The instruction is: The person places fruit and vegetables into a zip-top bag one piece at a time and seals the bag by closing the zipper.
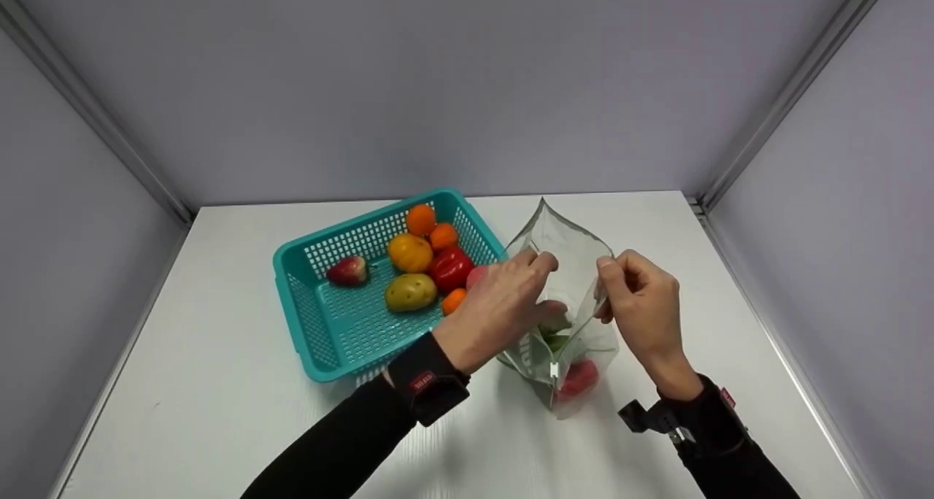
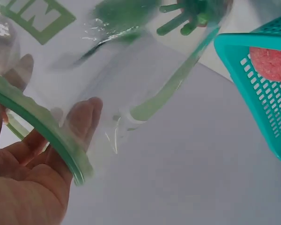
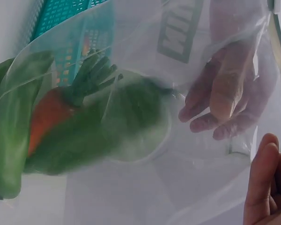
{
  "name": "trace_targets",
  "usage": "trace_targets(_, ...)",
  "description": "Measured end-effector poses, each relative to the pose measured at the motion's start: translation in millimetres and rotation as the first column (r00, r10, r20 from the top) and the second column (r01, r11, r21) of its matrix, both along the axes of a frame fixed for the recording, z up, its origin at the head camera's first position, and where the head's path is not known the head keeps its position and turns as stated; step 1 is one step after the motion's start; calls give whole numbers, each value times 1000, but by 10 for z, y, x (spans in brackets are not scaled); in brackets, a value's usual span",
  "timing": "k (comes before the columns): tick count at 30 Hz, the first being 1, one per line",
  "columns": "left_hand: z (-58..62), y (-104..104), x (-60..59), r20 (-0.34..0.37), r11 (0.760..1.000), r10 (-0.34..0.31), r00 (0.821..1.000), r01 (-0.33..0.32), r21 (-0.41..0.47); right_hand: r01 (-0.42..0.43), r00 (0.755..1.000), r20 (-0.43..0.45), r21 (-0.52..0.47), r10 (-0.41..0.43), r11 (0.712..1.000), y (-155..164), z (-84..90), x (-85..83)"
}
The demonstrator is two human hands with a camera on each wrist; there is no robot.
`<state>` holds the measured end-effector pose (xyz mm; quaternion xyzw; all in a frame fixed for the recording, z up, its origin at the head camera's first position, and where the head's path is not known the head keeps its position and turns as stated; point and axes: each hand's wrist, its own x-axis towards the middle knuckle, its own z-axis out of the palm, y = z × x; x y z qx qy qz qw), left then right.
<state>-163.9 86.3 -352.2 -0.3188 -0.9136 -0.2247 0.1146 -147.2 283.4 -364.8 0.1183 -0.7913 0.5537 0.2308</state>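
Observation:
A clear zip bag with green edges stands with its mouth spread. My right hand pinches the rim of the mouth on the right. My left hand reaches into the mouth; through the film in the right wrist view, its loosely bent fingers hold nothing. In the bag lie a dark green long vegetable, an orange carrot with a green top and a light green pepper. A red piece shows at the bag's bottom; its kind is unclear.
Left of the bag, a teal basket holds a potato, a red bell pepper, a yellow round fruit, a red-yellow fruit, a pink item and several oranges. Grey walls enclose the white table.

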Motion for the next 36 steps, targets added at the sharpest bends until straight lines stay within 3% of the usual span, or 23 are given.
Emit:
trace_targets(5,-40,-104,-6,-68,989,-52,996,61,135,-1,1000,4,-9,1,1000,-1,-4,-5)
trace_targets(9,-61,-239,-37,-214,941,-81,973,146,305,-2,1000,0,-14,2,1000,-8,-9,-15)
trace_targets(12,-63,-395,-70,-349,895,-35,937,185,407,0,1000,-2,-13,0,1000,-11,-18,-20)
trace_targets(15,-74,-581,-99,-400,874,47,915,156,460,-4,1000,-8,-8,4,1000,-12,-18,-20)
trace_targets(19,-163,-800,-140,-359,899,122,925,51,436,-5,1000,-14,-1,5,1000,-6,-23,-13)
trace_targets(23,-318,-972,-192,-295,942,157,942,-53,331,0,1000,-9,3,1,1000,5,-38,-4)
trace_targets(25,-392,-1047,-231,-227,959,175,958,-114,261,-1,1000,-9,4,1,1000,11,-38,-9)
trace_targets(28,-480,-1150,-304,-55,976,189,980,-181,124,-1,1000,-14,2,1,1000,22,-39,-12)
trace_targets(32,-618,-1261,-425,117,980,199,973,-198,-16,2,1000,-18,1,-2,1000,32,-52,-6)
trace_targets(36,-747,-1324,-534,144,976,213,966,-204,-69,7,1000,-17,-3,-7,1000,34,-49,6)
